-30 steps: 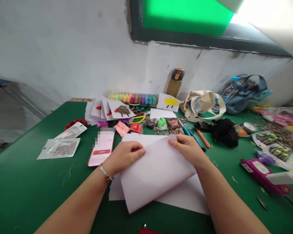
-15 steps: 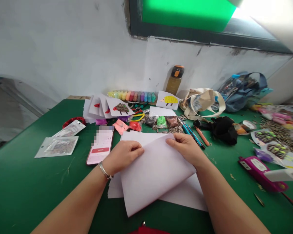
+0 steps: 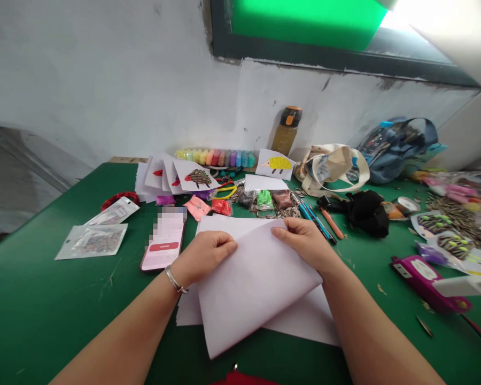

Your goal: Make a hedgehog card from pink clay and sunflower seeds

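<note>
A large white paper sheet (image 3: 256, 289) is held tilted above the green table, in front of me. My left hand (image 3: 204, 256) pinches its left side between thumb and curled fingers; a silver bracelet is round that wrist. At the upper right edge, my right hand (image 3: 304, 240) grips the sheet with thumb and fingers. More white paper (image 3: 308, 315) lies flat on the table beneath it. Just left of my left hand rests a phone (image 3: 164, 240) with a lit screen.
Behind the paper are clay packets (image 3: 264, 200), pens (image 3: 315, 220) and hedgehog picture cards (image 3: 198, 176). A bottle (image 3: 286, 131) stands by the wall. Bags (image 3: 332, 171) and a magenta glue gun (image 3: 428, 283) are at the right, plastic packets (image 3: 92, 240) at the left.
</note>
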{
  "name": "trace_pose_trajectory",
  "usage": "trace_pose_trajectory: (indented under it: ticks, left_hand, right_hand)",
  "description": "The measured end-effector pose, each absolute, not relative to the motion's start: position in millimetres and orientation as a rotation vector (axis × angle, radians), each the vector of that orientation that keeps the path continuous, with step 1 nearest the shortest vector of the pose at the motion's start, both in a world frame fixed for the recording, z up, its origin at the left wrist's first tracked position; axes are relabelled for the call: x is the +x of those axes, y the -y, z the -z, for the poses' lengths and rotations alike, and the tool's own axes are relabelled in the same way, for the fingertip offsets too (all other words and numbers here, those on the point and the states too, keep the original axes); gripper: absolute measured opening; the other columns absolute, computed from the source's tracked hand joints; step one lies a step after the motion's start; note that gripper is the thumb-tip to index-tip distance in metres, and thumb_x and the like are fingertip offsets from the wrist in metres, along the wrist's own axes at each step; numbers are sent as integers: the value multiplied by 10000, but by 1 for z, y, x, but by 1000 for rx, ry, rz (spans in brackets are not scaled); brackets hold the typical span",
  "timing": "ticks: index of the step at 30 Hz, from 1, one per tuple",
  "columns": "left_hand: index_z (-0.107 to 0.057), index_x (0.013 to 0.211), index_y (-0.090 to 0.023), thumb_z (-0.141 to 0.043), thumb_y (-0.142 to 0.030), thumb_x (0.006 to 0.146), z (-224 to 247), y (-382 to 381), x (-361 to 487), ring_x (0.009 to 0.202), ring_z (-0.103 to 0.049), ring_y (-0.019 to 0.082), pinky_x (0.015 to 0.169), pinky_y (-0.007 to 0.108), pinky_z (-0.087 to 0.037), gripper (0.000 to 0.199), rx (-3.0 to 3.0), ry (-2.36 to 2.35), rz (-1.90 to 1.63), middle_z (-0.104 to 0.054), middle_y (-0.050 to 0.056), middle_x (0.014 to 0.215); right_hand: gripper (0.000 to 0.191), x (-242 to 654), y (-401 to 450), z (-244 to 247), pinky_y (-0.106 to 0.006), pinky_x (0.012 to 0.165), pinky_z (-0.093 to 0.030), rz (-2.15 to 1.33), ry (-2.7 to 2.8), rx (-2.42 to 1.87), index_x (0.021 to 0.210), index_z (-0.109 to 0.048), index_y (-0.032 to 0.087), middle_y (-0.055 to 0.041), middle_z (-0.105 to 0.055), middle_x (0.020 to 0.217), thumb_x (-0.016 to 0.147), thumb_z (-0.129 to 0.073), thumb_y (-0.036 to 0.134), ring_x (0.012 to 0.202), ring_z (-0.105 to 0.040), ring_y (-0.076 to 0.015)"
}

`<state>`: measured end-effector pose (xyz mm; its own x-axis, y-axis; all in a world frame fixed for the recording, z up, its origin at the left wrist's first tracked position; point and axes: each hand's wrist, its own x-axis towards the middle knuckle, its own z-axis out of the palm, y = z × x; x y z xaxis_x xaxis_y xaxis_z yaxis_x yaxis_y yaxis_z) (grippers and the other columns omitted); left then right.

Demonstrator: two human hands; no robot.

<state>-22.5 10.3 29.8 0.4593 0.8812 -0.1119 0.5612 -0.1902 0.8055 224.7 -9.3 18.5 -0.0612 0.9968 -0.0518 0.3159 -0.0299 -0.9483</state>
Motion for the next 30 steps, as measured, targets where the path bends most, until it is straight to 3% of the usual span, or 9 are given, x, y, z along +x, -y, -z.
trace_pose_trajectory:
  ticks: [23,30]
  left_hand:
    - [-661,726,-176,-460,-428,852,-34,-5,-21,692,-564,159,602,249,-378,345,1928,-1214,-406,-649,6,741]
    - [-618,684,-175,-468,-456,846,-32,-8,-24,663,-518,148,592,249,-360,358,1906,-1229,-515,-592,-7,694]
  right_hand:
    - [284,224,9,-17,-218,485,-307,-1115,1497,-1476,708,-581,175,21,-498,641,780,-617,447,573,-431,-103]
    - [336,236,9,-14,-210,495,-367,-1383,1313,-1364,728,-629,174,8,-570,648,778,-628,506,579,-507,-115]
